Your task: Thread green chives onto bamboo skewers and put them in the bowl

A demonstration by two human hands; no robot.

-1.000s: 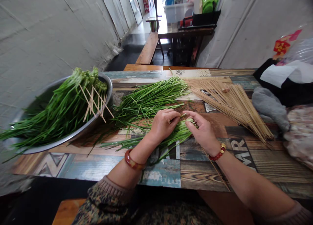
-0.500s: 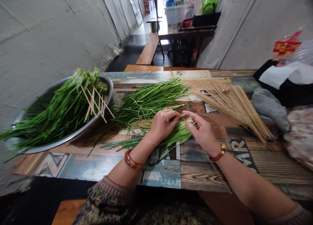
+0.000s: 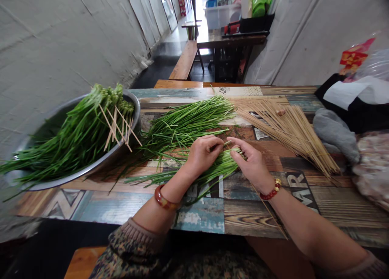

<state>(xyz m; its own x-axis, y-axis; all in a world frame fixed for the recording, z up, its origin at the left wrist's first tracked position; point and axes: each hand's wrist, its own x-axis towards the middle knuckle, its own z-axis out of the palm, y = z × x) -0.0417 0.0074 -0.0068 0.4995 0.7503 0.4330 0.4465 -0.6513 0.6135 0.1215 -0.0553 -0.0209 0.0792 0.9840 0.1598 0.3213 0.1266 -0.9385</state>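
A small bunch of green chives (image 3: 223, 165) lies on the table under and between my hands, its pale cut ends toward the right. My left hand (image 3: 205, 151) is closed in a pinch at a single short stem end that sticks out past the fingertips. My right hand (image 3: 252, 161) curls round the cut ends of the bunch, thumb and forefinger on either side. From beneath my right palm thin bamboo skewers (image 3: 270, 214) slant down to the table's near edge. Behind my hands a larger loose heap of chives (image 3: 191, 121) is spread out.
At left, a metal basin (image 3: 88, 174) holds skewered chive bunches (image 3: 82, 129). A fan of bamboo skewers (image 3: 291, 129) lies at right, beside a grey bag (image 3: 334, 133) and a clear bag of pale pieces (image 3: 372, 165). A bench (image 3: 184, 60) stands beyond the patchwork table (image 3: 200, 216).
Almost nothing differs. Both hands keep the same place and grip at the chive ends; the view has only shifted very slightly.
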